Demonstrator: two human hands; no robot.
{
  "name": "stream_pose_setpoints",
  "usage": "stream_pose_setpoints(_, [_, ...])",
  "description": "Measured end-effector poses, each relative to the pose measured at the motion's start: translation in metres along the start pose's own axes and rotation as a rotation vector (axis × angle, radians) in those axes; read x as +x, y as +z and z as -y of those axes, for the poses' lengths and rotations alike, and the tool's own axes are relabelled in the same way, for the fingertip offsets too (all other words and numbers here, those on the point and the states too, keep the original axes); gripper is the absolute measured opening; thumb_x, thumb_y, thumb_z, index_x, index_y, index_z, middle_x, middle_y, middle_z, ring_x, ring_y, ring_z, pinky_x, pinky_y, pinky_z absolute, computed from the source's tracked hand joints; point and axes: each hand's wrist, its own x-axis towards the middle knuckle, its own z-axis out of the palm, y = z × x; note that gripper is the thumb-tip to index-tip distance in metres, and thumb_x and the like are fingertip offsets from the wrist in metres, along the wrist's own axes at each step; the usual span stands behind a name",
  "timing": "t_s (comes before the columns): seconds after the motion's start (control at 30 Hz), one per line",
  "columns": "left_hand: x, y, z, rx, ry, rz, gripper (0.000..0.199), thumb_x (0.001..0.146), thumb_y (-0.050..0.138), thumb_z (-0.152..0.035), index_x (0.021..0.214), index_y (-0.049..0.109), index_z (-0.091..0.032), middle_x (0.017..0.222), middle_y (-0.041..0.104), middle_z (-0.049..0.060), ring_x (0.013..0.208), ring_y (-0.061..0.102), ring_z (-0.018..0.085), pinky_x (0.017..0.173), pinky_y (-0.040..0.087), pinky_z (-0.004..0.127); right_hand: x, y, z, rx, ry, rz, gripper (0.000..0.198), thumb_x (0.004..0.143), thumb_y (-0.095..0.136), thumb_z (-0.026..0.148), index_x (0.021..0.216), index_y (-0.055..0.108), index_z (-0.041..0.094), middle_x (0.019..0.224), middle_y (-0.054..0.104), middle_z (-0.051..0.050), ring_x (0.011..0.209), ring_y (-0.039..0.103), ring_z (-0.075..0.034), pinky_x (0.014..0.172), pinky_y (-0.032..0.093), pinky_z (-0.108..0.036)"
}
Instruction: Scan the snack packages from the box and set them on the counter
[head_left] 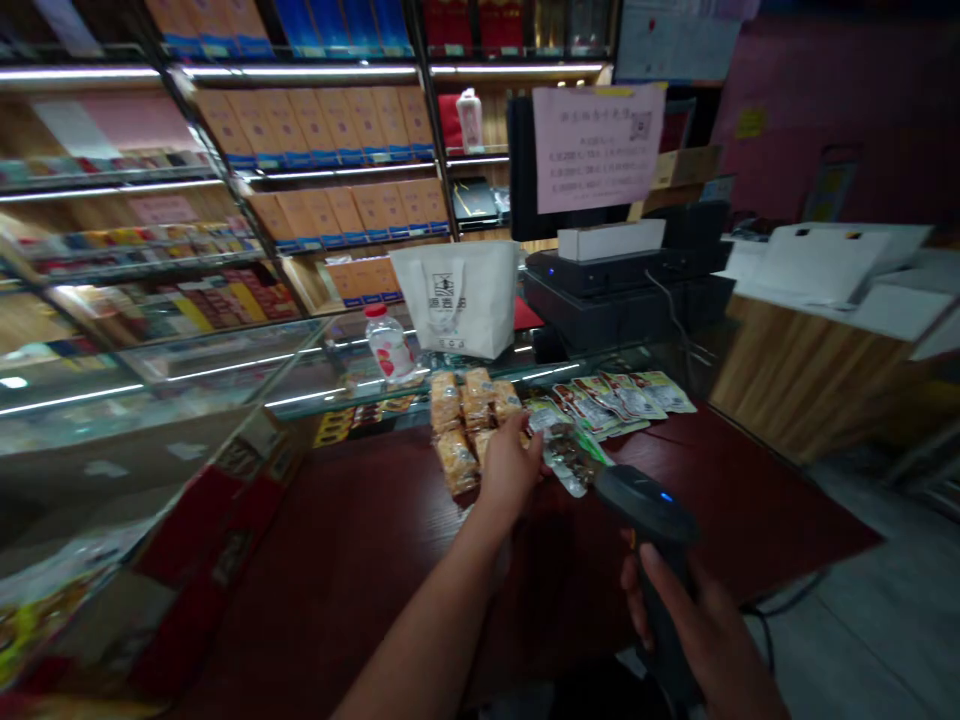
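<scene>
My right hand (682,610) is wrapped round the handle of a dark barcode scanner (649,505), which shows a small blue light. The scanner's head points left and a green glow shows near its front. In my left hand (514,465) is the edge of a clear and silver snack packet (566,455), lying right in front of the scanner. Left of that hand, and partly behind it, several wrapped golden snack cakes (456,460) sit in a group. Several flat snack pouches (619,400) overlap in a row beyond the packet.
A white carrier bag (461,300) and a red-capped bottle (388,345) stand at the back of the dark red counter (337,560). A monitor with a pink notice (596,150) rises behind. An open carton (217,500) is at left; stocked shelves (315,120) line the wall.
</scene>
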Motion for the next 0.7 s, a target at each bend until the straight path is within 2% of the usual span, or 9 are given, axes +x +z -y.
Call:
stream_pose_setpoints(0.1, [-0.032,-0.037,0.003,-0.045,0.031,-0.044,0.038,0.089,0.056,-0.027,0.126,0.059,-0.018,0.085,0.073,0.005,0.05,0.065,0.011,0.044,0.049,0.018,0.005,0.012,0.002,-0.089,0.042,0.158,0.06,0.08,0.059,0.074,0.098,0.062,0.017,0.061,0.064,-0.002,0.05,0.055,-0.015,0.048,0.047,-0.024])
stream_pose_setpoints(0.17, [-0.05,-0.067,0.008,-0.044,0.035,-0.116,0.037,0.09,0.056,-0.029,0.125,0.061,-0.018,0.077,0.072,0.004,0.052,0.066,0.013,0.047,0.051,0.019,0.013,0.03,0.008,-0.127,0.047,0.264,0.062,0.075,0.061,0.078,0.095,0.062,0.019,0.058,0.063,-0.003,0.048,0.055,-0.017,0.047,0.049,-0.026])
stream_pose_setpoints(0.27, [-0.071,-0.122,0.016,0.032,0.072,-0.273,0.037,0.089,0.057,-0.032,0.123,0.064,-0.019,0.086,0.074,0.006,0.055,0.067,0.013,0.052,0.054,0.022,0.025,0.073,0.021,-0.123,-0.004,0.349,0.061,0.072,0.062,0.079,0.094,0.062,0.021,0.061,0.065,-0.004,0.047,0.056,-0.019,0.044,0.05,-0.029])
stream_pose_setpoints(0.33, [-0.081,-0.167,0.019,0.123,0.103,-0.396,0.036,0.089,0.057,-0.033,0.121,0.065,-0.019,0.103,0.074,0.009,0.057,0.067,0.013,0.056,0.055,0.023,0.031,0.106,0.03,-0.118,-0.055,0.408,0.057,0.071,0.063,0.077,0.09,0.063,0.023,0.059,0.065,-0.004,0.046,0.056,-0.021,0.043,0.049,-0.031])
stream_pose_setpoints(0.4, [-0.088,-0.222,0.022,0.272,0.107,-0.526,0.035,0.088,0.057,-0.034,0.119,0.067,-0.019,0.109,0.073,0.01,0.061,0.069,0.014,0.062,0.056,0.025,0.036,0.137,0.034,-0.133,-0.104,0.463,0.052,0.072,0.064,0.075,0.082,0.063,0.024,0.054,0.062,-0.003,0.044,0.055,-0.021,0.042,0.048,-0.032])
stream_pose_setpoints(0.5, [-0.09,-0.316,0.034,0.56,-0.016,-0.675,0.032,0.088,0.056,-0.037,0.11,0.072,-0.02,0.092,0.075,0.007,0.068,0.07,0.017,0.067,0.055,0.025,0.045,0.174,0.028,-0.158,-0.143,0.514,0.048,0.074,0.065,0.072,0.074,0.062,0.024,0.052,0.061,-0.003,0.044,0.056,-0.021,0.043,0.047,-0.032])
stream_pose_setpoints(0.53, [-0.088,-0.348,0.041,0.622,-0.08,-0.674,0.032,0.088,0.056,-0.037,0.109,0.072,-0.02,0.085,0.075,0.006,0.069,0.07,0.017,0.066,0.054,0.025,0.048,0.183,0.024,-0.166,-0.137,0.526,0.048,0.074,0.065,0.071,0.073,0.061,0.024,0.052,0.061,-0.003,0.045,0.056,-0.021,0.045,0.048,-0.032])
stream_pose_setpoints(0.6, [-0.081,-0.406,0.057,0.665,-0.217,-0.571,0.029,0.087,0.055,-0.032,0.105,0.073,-0.017,0.074,0.073,0.004,0.065,0.069,0.017,0.062,0.053,0.023,0.052,0.197,0.013,-0.194,-0.107,0.551,0.049,0.075,0.064,0.072,0.07,0.06,0.023,0.051,0.06,-0.003,0.044,0.056,-0.021,0.045,0.048,-0.033])
stream_pose_setpoints(0.7, [-0.065,-0.46,0.086,0.649,-0.39,-0.437,0.014,0.075,0.062,-0.016,0.081,0.075,-0.014,0.061,0.069,0.002,0.054,0.065,0.016,0.057,0.05,0.022,0.054,0.208,-0.001,-0.233,-0.062,0.582,0.05,0.075,0.063,0.072,0.069,0.06,0.023,0.049,0.059,-0.003,0.041,0.055,-0.02,0.042,0.045,-0.032])
